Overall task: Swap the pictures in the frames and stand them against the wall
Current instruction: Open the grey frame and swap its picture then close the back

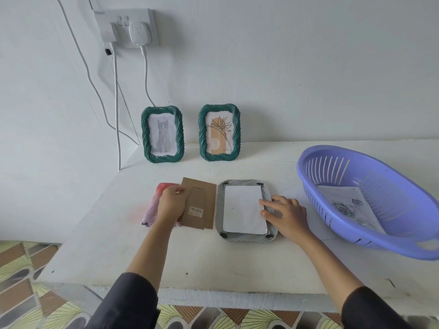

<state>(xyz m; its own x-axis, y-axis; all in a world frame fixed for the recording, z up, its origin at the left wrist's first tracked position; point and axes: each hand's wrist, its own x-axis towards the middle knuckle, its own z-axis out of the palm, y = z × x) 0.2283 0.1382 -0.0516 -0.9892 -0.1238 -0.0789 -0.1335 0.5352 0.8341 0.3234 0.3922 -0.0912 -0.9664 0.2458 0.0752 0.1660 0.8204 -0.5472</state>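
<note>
Frame (247, 211), grey, face-down on white surface (190, 262) near the front, between both hands; white paper sheet (244, 211) lying in its back opening, black corner tabs at the rim. Right hand (287, 216) open, fingers spread flat, fingertips (263, 202) pressing the sheet's right edge and the frame's right rim; nothing gripped. Left hand (171, 204) resting palm-down on left edge of brown cardboard backing board (200, 204), just left of the frame; barcode sticker on the board; whether fingers curl under the edge, cannot tell. Pink-red cloth or paper (154, 205) partly under the left hand and the board. Dark sleeves on both forearms. Purple plastic basket (332, 224) to the right, tilted, holding a rose drawing (349, 207) on paper. Farther back, two green twisted-rim frames upright, leaning at the wall: left one with cat picture (162, 134), right one with line-drawn plant picture (219, 132), standing apart. Wall socket (127, 27) above left, white plug and cables hanging down.
</note>
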